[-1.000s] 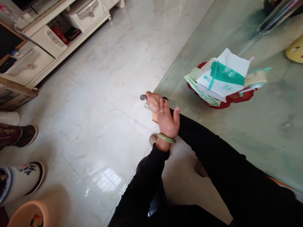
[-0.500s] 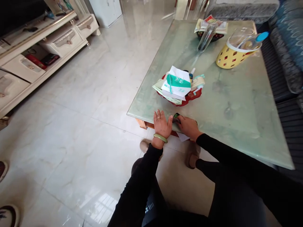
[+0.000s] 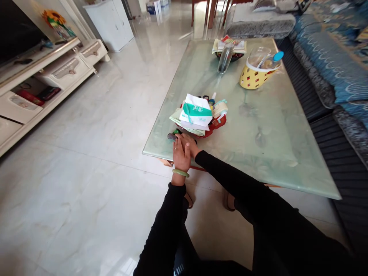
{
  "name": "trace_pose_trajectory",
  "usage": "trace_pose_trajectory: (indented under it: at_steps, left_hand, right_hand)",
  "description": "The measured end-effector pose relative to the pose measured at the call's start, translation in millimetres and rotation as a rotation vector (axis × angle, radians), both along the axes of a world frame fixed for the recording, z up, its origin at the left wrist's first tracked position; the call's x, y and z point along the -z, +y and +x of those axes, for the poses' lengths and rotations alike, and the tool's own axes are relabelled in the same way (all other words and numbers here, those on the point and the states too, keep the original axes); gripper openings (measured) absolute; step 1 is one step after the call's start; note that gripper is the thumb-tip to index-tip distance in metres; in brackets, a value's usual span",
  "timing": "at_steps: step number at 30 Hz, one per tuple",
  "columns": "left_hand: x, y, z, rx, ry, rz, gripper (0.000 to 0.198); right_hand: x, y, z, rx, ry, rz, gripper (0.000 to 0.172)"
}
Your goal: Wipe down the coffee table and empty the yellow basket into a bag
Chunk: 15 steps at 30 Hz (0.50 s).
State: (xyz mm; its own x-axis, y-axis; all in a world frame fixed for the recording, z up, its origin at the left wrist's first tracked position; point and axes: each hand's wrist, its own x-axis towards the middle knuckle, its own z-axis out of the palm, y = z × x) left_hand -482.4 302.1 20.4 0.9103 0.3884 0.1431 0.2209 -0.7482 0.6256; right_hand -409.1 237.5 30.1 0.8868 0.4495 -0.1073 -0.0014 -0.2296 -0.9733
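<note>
My right hand [image 3: 188, 142] is closed around a dark object with a green part [image 3: 173, 135] at the near left corner of the glass-topped coffee table [image 3: 244, 153]. A rounded dark end and a bit of green stick out past its fingers; my hands hide the rest, so its kind is unclear. With fingers stretched out, my left hand [image 3: 181, 155] lies against the near side of the right hand, overlapping it. A green bangle [image 3: 181, 173] circles my left wrist. Just beyond the hands stands a red dish [image 3: 214, 127] heaped with a white and green paper packet [image 3: 197, 111] and small items.
Farther back on the table are a yellow basket [image 3: 253, 78], a clear glass [image 3: 225, 58] and a dark bowl [image 3: 237, 56] with papers. A sofa [image 3: 330, 61] runs along the right. A white TV cabinet [image 3: 66, 71] stands at the left, across the tiled floor.
My right hand has moved left along the table edge with the dark object, which now pokes out past my left fingertips. My hands now overlap. The view has shifted right and tilted up.
</note>
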Motion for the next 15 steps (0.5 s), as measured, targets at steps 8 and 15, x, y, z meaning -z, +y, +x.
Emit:
trace_pose_trajectory:
  at_steps: [8,15]
  left_hand:
    - [-3.4,-5,32,-0.101,0.068,0.201,0.057]
    - [6.1,-3,70,-0.106,0.348,0.472,0.074]
  right_hand:
    - [16.9,-89,-21,0.371,0.467,0.4,0.012]
    - [11.6,-68,38,0.41,0.838,0.615,0.009]
